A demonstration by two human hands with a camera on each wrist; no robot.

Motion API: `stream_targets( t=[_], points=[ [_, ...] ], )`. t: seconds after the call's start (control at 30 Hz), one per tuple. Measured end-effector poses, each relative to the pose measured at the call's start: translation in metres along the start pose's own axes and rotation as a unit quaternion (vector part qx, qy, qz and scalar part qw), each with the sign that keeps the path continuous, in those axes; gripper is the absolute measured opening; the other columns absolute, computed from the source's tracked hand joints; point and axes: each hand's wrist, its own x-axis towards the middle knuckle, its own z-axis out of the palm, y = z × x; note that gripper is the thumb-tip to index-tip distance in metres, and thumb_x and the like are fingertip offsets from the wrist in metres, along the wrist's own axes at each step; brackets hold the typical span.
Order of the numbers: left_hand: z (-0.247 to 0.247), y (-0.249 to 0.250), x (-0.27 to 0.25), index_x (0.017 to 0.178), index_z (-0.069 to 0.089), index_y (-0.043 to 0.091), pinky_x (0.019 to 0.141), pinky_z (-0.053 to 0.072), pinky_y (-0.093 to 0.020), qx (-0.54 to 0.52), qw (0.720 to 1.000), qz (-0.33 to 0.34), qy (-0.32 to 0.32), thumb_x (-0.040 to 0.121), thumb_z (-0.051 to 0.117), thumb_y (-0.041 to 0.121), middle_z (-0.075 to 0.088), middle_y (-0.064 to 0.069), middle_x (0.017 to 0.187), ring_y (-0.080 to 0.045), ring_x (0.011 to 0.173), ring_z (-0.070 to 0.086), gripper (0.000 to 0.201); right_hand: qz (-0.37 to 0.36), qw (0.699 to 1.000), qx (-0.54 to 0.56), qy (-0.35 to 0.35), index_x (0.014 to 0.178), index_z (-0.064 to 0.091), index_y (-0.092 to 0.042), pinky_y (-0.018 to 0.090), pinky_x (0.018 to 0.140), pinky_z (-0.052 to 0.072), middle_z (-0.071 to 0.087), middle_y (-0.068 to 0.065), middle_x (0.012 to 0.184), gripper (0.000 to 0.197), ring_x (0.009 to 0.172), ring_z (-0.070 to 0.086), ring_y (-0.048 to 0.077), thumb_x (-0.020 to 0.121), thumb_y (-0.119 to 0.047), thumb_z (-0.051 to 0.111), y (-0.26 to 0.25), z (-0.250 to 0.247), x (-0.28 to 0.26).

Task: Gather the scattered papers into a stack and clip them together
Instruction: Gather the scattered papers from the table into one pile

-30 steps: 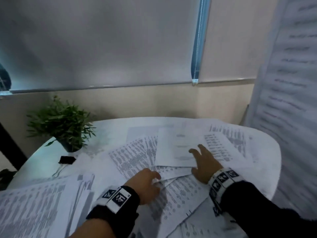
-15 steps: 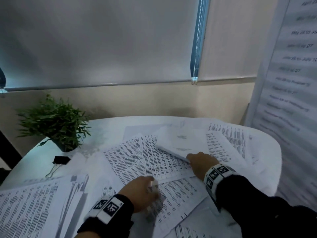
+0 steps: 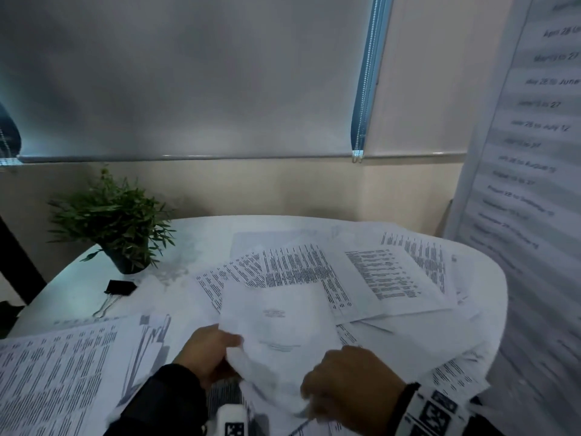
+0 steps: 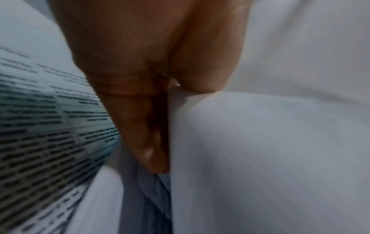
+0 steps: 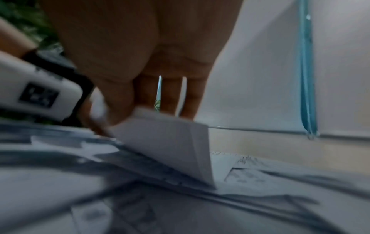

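Loose papers (image 3: 371,278) are crowding the table (image 3: 204,234) from its middle to the right edge, leaving bare room only along the far edge and the left side, where a binder clip (image 3: 120,287) is lying beside the plant (image 3: 113,218). At the near edge the left hand (image 3: 209,354) is pinching the side of a mostly blank sheet (image 3: 283,328), thumb on top, while the right hand (image 3: 349,391) is gripping its near corner with curled fingers.

Beyond our hands we see a white desk (image 3: 220,234), a beige wall (image 3: 251,187), a lowered blind (image 3: 188,73), dim bluish light.
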Motion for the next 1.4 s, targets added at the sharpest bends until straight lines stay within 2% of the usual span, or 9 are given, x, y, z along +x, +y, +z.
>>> stream_targets(
  t=[0.13, 0.23, 0.33, 0.53, 0.7, 0.93, 1.1, 1.23, 1.4],
  points=[
    [-0.009, -0.005, -0.003, 0.095, 0.066, -0.005, 0.078, 0.052, -0.047, -0.015, 0.998, 0.056, 0.020, 0.075, 0.066, -0.012, 0.071, -0.026, 0.095, -0.037, 0.081, 0.066, 0.021, 0.226, 0.935, 0.275, 0.009, 0.149, 0.018, -0.028, 0.029, 0.114, 0.020, 0.027, -0.006, 0.153, 0.109, 0.139, 0.026, 0.011, 0.060, -0.092, 0.023, 0.021, 0.006, 0.000],
    [-0.009, -0.001, -0.009, 0.095, 0.069, -0.002, 0.078, 0.055, -0.046, -0.066, 0.993, 0.100, 0.013, 0.050, 0.082, -0.009, 0.073, -0.022, 0.093, -0.040, 0.087, 0.068, 0.047, 0.351, 0.821, 0.439, 0.103, 0.148, 0.019, -0.018, 0.031, 0.111, 0.030, 0.038, 0.003, 0.148, 0.096, 0.132, 0.040, 0.017, 0.075, -0.070, 0.052, 0.041, 0.014, 0.008],
    [-0.005, 0.004, -0.016, 0.094, 0.069, 0.000, 0.076, 0.056, -0.041, -0.082, 0.987, 0.141, -0.003, 0.042, 0.084, -0.002, 0.074, -0.018, 0.090, -0.037, 0.085, 0.069, 0.054, 0.333, 0.740, 0.565, 0.148, 0.130, 0.051, -0.015, 0.037, 0.103, 0.044, 0.063, 0.000, 0.123, 0.111, 0.113, 0.059, 0.016, 0.042, -0.080, 0.072, 0.050, 0.024, 0.014],
    [0.005, 0.008, -0.026, 0.092, 0.071, 0.004, 0.071, 0.055, -0.037, -0.092, 0.978, 0.188, -0.010, 0.051, 0.085, 0.009, 0.075, -0.015, 0.091, -0.030, 0.079, 0.071, 0.043, 0.308, 0.659, 0.628, 0.275, 0.098, 0.070, -0.004, 0.026, 0.072, 0.056, 0.075, -0.002, 0.084, 0.015, 0.083, 0.068, 0.019, 0.084, -0.005, 0.066, 0.052, 0.027, 0.014],
    [0.003, 0.013, -0.029, 0.096, 0.073, 0.012, 0.080, 0.053, -0.036, -0.039, 0.977, 0.208, -0.020, 0.079, 0.067, 0.029, 0.076, -0.007, 0.095, -0.027, 0.089, 0.071, 0.025, 0.298, 0.691, 0.577, 0.317, 0.088, 0.069, -0.021, 0.042, 0.090, 0.051, 0.073, -0.011, 0.085, 0.015, 0.089, 0.066, 0.015, 0.084, -0.007, 0.067, 0.050, 0.030, 0.012],
    [-0.014, -0.004, -0.021, 0.095, 0.063, 0.012, 0.073, 0.050, -0.034, 0.085, 0.969, 0.224, 0.062, 0.083, 0.064, 0.007, 0.071, -0.006, 0.092, -0.031, 0.092, 0.065, 0.012, 0.252, 0.771, 0.554, 0.189, 0.120, 0.048, -0.022, 0.004, 0.077, 0.042, 0.058, -0.015, 0.105, 0.028, 0.093, 0.055, -0.004, 0.093, -0.024, 0.056, 0.021, 0.018, 0.044],
    [-0.040, 0.000, -0.032, 0.107, 0.053, 0.008, 0.061, 0.037, -0.028, 0.125, 0.947, 0.252, 0.155, 0.085, 0.060, -0.003, 0.059, -0.013, 0.097, -0.025, 0.083, 0.054, 0.026, 0.454, 0.839, 0.280, 0.103, 0.140, 0.032, -0.017, 0.040, 0.104, 0.038, 0.041, 0.015, 0.136, 0.067, 0.124, 0.044, 0.032, 0.089, -0.054, 0.052, 0.081, 0.008, 0.076],
    [-0.051, -0.002, -0.038, 0.123, 0.043, 0.014, 0.077, 0.038, -0.035, 0.174, 0.937, 0.241, 0.183, 0.078, 0.067, 0.004, 0.053, -0.011, 0.105, -0.027, 0.091, 0.053, 0.051, 0.520, 0.840, 0.151, -0.032, 0.148, 0.009, -0.013, 0.046, 0.109, 0.030, 0.024, 0.017, 0.149, 0.102, 0.137, 0.028, 0.035, 0.076, -0.063, 0.061, 0.115, 0.016, 0.092],
    [-0.062, -0.011, -0.027, 0.138, 0.017, 0.043, 0.082, 0.045, -0.039, 0.237, 0.929, 0.243, 0.146, 0.078, 0.053, -0.012, 0.044, -0.004, 0.122, -0.036, 0.103, 0.057, 0.089, 0.518, 0.832, 0.195, -0.021, 0.129, 0.046, -0.004, 0.026, 0.086, 0.046, 0.059, 0.010, 0.126, 0.064, 0.114, 0.058, 0.023, 0.081, -0.038, 0.071, 0.123, 0.016, 0.102]
  ],
)
